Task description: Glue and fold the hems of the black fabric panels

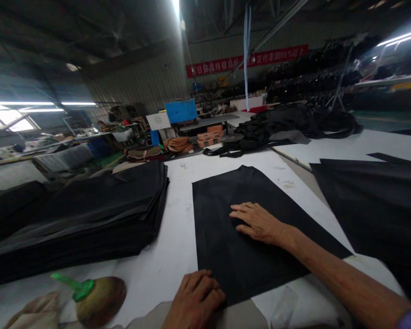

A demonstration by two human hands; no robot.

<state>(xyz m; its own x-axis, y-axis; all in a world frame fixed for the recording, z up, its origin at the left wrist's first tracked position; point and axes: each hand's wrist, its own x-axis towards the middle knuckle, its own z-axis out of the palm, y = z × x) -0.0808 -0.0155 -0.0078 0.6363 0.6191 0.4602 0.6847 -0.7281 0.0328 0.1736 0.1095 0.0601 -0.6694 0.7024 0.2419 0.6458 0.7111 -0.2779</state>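
A black fabric panel point(222, 242) lies flat on the white tabletop in front of me. My right hand point(256, 221) rests on its middle, palm down, fingers stretched out and a little apart. At the panel's near left corner, my left hand point(198, 297) has its fingers bent and close together over the fabric edge; its thumb is hidden. To the left is a thick stack of black fabric pieces point(123, 205). A round brownish object with a green stem-like top point(101, 299) sits near the front edge, left of my left hand.
More black fabric point(380, 196) is spread at the right. Behind the panel are a heap of black cloth point(294, 121), reddish-brown blocks point(210, 135) and folded brown cloth point(178, 145). Beige cloth point(37, 313) lies at the bottom left. A pale cord point(246, 59) hangs overhead.
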